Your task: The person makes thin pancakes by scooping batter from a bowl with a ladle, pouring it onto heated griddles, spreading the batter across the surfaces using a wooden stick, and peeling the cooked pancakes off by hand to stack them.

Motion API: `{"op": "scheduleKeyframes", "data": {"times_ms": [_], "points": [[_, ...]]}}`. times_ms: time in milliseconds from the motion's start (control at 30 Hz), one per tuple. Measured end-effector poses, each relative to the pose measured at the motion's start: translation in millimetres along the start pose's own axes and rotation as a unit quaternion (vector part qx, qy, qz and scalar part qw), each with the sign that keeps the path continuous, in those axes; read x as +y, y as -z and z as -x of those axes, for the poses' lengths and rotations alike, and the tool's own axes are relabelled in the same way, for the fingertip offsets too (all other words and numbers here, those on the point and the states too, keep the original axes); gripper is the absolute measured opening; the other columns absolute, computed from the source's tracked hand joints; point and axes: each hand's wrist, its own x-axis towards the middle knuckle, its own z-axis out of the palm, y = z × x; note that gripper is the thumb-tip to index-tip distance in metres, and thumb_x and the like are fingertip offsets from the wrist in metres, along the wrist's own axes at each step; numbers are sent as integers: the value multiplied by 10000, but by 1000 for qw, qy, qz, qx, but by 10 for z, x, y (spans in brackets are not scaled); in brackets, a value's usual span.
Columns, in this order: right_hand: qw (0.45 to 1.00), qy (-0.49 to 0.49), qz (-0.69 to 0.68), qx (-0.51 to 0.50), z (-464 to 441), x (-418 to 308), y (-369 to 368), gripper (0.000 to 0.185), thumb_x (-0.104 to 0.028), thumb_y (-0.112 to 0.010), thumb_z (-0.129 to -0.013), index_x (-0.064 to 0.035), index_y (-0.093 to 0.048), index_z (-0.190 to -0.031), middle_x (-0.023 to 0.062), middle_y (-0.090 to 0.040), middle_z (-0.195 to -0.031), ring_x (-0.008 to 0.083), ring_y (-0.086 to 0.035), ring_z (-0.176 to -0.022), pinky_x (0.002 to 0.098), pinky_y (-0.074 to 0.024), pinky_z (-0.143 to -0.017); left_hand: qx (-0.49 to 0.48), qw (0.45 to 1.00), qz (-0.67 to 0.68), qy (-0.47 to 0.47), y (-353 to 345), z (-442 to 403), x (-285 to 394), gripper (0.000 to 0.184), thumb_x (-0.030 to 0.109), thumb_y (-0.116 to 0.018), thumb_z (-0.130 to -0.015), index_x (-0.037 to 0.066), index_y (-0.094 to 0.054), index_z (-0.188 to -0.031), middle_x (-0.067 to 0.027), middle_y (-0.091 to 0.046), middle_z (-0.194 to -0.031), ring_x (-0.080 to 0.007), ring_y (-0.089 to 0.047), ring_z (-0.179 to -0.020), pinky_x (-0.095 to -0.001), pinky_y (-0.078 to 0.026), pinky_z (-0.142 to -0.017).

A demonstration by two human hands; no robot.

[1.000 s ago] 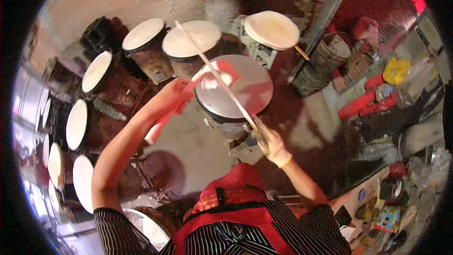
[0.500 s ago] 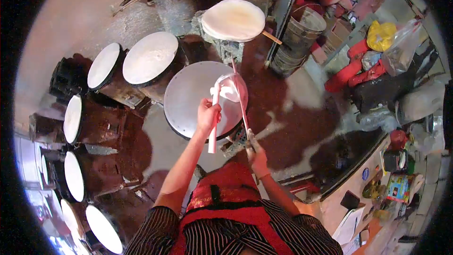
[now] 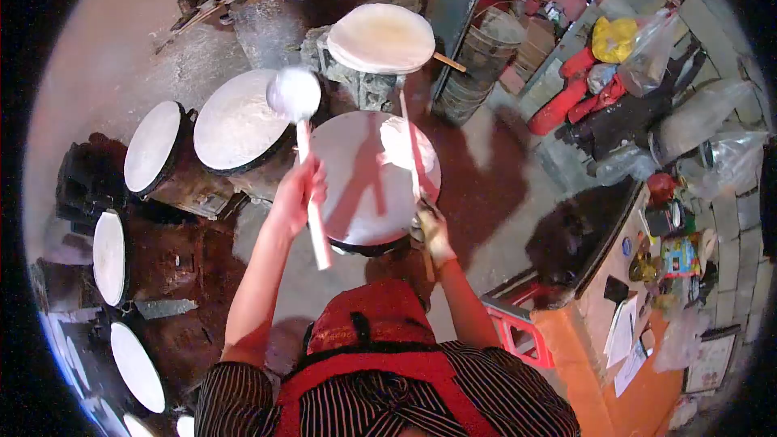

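My left hand [image 3: 301, 188] is closed around the pale handle of a ladle [image 3: 296, 97], whose round bowl points away from me. That bowl appears above the gap between a covered drum and the round griddle [image 3: 348, 194] in front of me. White batter [image 3: 395, 144] lies in a patch on the griddle's far right part. My right hand [image 3: 435, 233], with something dark over its fingers, grips a long thin stick [image 3: 413, 133] at the griddle's right edge. The stick's far part passes over the batter; whether it touches is unclear.
Several drums with pale round tops [image 3: 239, 121] curve along the left. Beyond the griddle, a pale round disc [image 3: 380, 39] with a wooden handle rests on a support. A bucket [image 3: 481, 57] stands behind. At right are a counter [image 3: 599, 320] and a red plastic crate [image 3: 518, 332].
My left hand has carried the ladle left, off the griddle. The batter now lies uncovered on the griddle, as a wider patch. My right hand stays at the right edge with the stick.
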Motion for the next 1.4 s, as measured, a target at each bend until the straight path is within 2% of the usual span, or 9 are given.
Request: {"op": "scheduleKeyframes", "data": {"times_ms": [100,267,400,500,567,633,1033,1200,1400], "points": [[995,61,-60,47,616,104,-164,395,-228,-579,-960,-241,-520,-1349,-31,-486,-648,69,-391,-463,243,-302,-387,86,987,47,131,594,497,-131,145,179,-485,-977,124,-494,-843,83,-363,-562,-35,-323,-401,-180,-222,-327],[994,76,-72,25,595,508,-566,373,-190,-592,-942,-212,-547,-1312,-42,-487,-634,79,-416,-450,251,-336,-377,-158,929,333,-42,570,1506,193,385,230,-463,-985,128,-404,-619,45,-322,-406,-91,-309,-295,-242,-248,-260],[996,-44,-6,-82,903,66,-988,350,-179,-577,-917,-154,-550,-1265,-41,-467,-607,88,-477,-481,258,-380,-387,-718,621,122,-288,3,1905,1154,181,183,-587,-912,50,-702,-870,-68,-546,-726,-170,-555,-580,-313,-480,-514],[992,-21,79,-93,756,246,-728,216,-146,-570,-901,-75,-616,-1100,-27,-512,-638,94,-488,-516,257,-395,-437,-718,572,-47,-393,-348,2160,1484,180,185,-587,-913,50,-699,-871,-66,-543,-725,-168,-552,-580,-312,-477,-515],[988,136,71,-25,830,317,-626,198,-169,-582,-911,-69,-633,-1075,-28,-532,-659,84,-487,-531,243,-379,-442,-692,561,-127,-436,-523,2271,1556,180,186,-586,-914,51,-697,-872,-65,-541,-725,-167,-549,-579,-310,-475,-515],[993,47,76,73,944,155,-570,229,-201,-603,-917,-76,-631,-1107,-37,-523,-652,71,-477,-535,231,-362,-437,-675,552,-174,-458,-640,2340,1567,179,187,-586,-914,51,-696,-873,-63,-540,-724,-166,-547,-579,-309,-473,-515],[984,-16,112,-140,562,-151,-521,301,-93,-587,-908,-142,-621,-1204,-57,-543,-682,60,-444,-489,228,-339,-400,-619,548,-273,-492,-1224,2352,1351,177,194,-586,-917,53,-685,-877,-55,-529,-721,-159,-532,-578,-302,-461,-517],[994,49,101,1,313,-307,18,352,-122,-558,-944,-199,-583,-1287,-52,-534,-747,62,-439,-520,222,-321,-413,-591,559,-305,-495,-1561,2193,1153,177,197,-585,-918,53,-681,-879,-52,-525,-720,-156,-526,-578,-299,-456,-517],[942,52,261,-202,-114,-367,-213,403,-120,-553,-936,-202,-544,-1330,-50,-480,-703,56,-408,-493,235,-297,-392,-561,570,-331,-501,-2004,1972,883,176,200,-585,-919,54,-676,-882,-48,-519,-718,-152,-519,-577,-295,-450,-518]]}}
